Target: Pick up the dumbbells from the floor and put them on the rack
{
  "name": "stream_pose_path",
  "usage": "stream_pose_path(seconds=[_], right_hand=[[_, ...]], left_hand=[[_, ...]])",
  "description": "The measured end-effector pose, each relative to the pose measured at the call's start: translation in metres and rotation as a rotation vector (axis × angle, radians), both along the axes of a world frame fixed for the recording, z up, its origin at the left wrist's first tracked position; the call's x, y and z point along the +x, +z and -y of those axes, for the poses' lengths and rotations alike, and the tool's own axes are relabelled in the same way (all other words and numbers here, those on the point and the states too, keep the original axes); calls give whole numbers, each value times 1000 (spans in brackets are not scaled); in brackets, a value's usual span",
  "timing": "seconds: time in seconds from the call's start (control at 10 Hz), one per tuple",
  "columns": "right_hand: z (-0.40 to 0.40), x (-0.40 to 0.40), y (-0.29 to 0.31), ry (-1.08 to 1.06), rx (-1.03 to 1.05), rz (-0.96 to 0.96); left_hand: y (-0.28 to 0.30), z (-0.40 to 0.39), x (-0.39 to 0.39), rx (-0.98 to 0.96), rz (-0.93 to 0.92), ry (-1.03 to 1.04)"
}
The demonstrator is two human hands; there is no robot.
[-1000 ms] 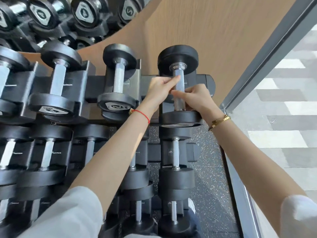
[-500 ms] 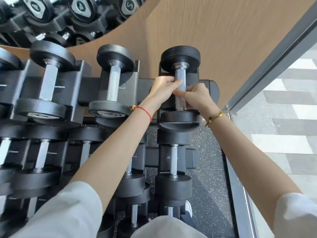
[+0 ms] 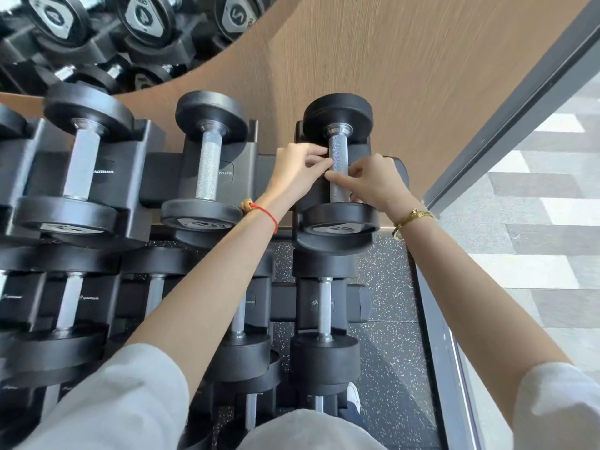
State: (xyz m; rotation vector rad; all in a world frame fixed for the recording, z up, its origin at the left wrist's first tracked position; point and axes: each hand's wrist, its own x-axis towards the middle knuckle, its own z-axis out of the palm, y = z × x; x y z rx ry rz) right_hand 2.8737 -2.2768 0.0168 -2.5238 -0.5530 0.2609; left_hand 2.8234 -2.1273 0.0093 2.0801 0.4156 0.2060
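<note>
While dumbbell (image 3: 338, 164) sits racked, hands touch handle.

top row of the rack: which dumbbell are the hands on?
The rightmost dumbbell: left hand and right hand touch its handle; the other top-row ones sit untouched.

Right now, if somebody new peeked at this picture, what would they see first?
First, two hands meeting on the silver handle of the black dumbbell at the right end of the rack's top row: the left hand and the right hand touch it with their fingers. Next, the full rack of black dumbbells, then the red string bracelet and the gold bracelet.
</note>
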Motion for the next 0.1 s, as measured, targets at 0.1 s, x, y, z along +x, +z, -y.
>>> stream_pose_path(seconds=[0.1], right_hand=[[7,-4,2,-8,21,136]], left_hand=[[4,-5,-11,173,53,-24]])
